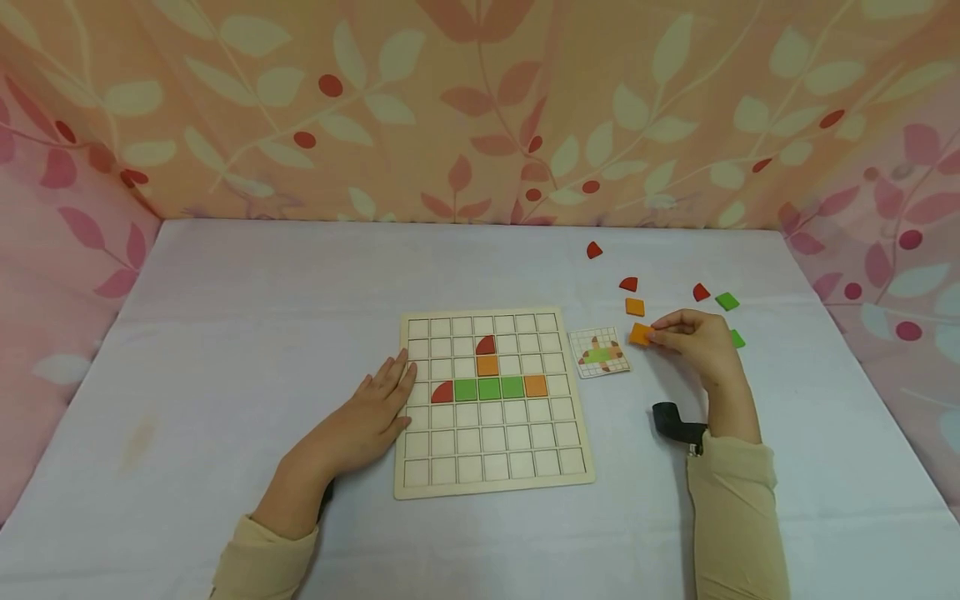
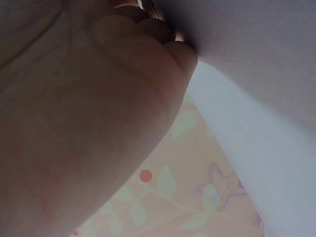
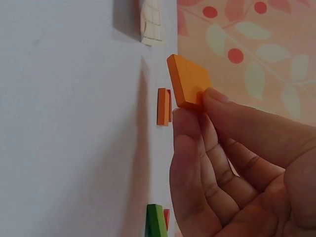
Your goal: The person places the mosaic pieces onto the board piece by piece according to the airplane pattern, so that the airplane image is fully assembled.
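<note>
Between thumb and fingers my right hand (image 1: 699, 342) pinches an orange square tile (image 3: 190, 81), raised above the table in the right wrist view. My left hand (image 1: 367, 417) rests with its fingertips at the left edge of a wooden grid board (image 1: 495, 437). On that board lie a row of green squares (image 1: 489, 389), an orange square (image 1: 536, 386) at the row's right end, and a red quarter-circle (image 1: 442, 392) at its left end. Another orange square (image 1: 487, 366) sits above the row, topped by a red quarter-circle (image 1: 486, 345). The left wrist view shows mostly palm.
A small pattern card (image 1: 600, 352) lies beside the board's right edge. Loose pieces are scattered behind the right hand: an orange square (image 1: 634, 307), red quarter-circles (image 1: 628, 284) and green squares (image 1: 727, 302). Patterned curtains (image 1: 480, 108) border the white-covered table (image 1: 247, 292).
</note>
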`<control>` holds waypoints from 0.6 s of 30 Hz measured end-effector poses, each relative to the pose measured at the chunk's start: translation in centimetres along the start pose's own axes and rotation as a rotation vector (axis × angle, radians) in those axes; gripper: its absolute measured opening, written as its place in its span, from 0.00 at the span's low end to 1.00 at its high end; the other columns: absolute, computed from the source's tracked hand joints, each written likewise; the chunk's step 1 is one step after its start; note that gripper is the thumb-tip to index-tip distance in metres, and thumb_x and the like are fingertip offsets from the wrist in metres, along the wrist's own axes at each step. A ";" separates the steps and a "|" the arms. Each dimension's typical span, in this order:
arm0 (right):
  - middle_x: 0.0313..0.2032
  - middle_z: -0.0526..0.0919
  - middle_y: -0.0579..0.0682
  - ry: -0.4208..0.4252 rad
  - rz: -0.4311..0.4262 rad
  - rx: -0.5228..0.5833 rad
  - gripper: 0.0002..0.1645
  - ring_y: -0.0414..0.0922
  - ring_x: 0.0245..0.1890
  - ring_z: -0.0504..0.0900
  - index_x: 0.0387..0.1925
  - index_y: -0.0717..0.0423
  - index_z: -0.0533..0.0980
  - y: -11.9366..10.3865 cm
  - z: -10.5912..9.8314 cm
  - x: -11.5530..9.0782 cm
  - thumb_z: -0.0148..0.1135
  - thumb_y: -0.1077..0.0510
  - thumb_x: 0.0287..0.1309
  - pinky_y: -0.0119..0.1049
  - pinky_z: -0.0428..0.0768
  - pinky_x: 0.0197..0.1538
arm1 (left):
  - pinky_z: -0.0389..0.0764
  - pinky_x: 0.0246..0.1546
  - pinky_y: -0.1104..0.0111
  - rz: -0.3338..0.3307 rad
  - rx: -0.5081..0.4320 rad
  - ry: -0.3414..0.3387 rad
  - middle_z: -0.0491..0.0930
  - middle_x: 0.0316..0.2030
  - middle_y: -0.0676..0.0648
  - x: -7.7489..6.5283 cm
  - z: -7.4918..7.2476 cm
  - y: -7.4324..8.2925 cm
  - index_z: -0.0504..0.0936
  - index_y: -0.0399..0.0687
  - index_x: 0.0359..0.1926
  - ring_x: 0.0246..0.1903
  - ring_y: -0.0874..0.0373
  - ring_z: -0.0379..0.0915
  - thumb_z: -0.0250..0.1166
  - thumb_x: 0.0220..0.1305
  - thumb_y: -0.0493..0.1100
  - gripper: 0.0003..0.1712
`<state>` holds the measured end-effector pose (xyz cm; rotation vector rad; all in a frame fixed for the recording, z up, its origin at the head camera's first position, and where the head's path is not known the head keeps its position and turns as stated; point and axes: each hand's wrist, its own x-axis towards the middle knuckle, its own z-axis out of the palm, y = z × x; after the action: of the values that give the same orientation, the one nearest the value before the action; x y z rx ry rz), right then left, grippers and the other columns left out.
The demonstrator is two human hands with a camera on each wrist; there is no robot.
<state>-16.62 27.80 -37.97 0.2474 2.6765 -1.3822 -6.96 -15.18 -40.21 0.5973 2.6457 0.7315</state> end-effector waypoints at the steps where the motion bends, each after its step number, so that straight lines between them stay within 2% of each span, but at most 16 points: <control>1: 0.27 0.81 0.40 -0.006 -0.001 0.007 0.18 0.34 0.29 0.80 0.43 0.73 0.75 -0.1 0.0 0.0 0.65 0.62 0.56 0.24 0.80 0.37 | 0.43 0.67 0.46 0.000 -0.002 -0.001 0.35 0.73 0.38 0.0 0.0 0.0 0.45 0.33 0.72 0.71 0.42 0.31 0.52 0.70 0.40 0.37; 6: 0.29 0.81 0.41 -0.029 -0.029 0.028 0.19 0.33 0.29 0.80 0.43 0.75 0.75 -0.6 0.1 -0.2 0.66 0.62 0.56 0.25 0.80 0.37 | 0.43 0.67 0.46 0.000 0.000 -0.003 0.35 0.73 0.37 0.0 -0.1 0.1 0.46 0.33 0.72 0.71 0.42 0.31 0.52 0.70 0.40 0.37; 10: 0.31 0.81 0.45 -0.046 -0.042 0.037 0.19 0.32 0.29 0.80 0.43 0.76 0.75 -1.3 0.3 -0.5 0.66 0.63 0.56 0.26 0.81 0.37 | 0.43 0.67 0.46 0.000 0.001 -0.003 0.35 0.73 0.37 0.0 -0.1 0.1 0.46 0.33 0.72 0.71 0.42 0.32 0.52 0.70 0.40 0.37; 18: 0.33 0.84 0.52 -0.128 -0.046 0.009 0.17 0.36 0.30 0.82 0.42 0.74 0.76 -2.4 1.0 -1.0 0.66 0.62 0.56 0.25 0.80 0.37 | 0.43 0.67 0.46 -0.001 -0.001 -0.006 0.35 0.73 0.38 0.0 -0.1 0.0 0.46 0.34 0.72 0.71 0.42 0.31 0.52 0.70 0.40 0.37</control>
<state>-16.07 25.52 -36.45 0.0950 2.5874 -1.3734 -7.02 -15.22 -40.17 0.5976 2.6396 0.7288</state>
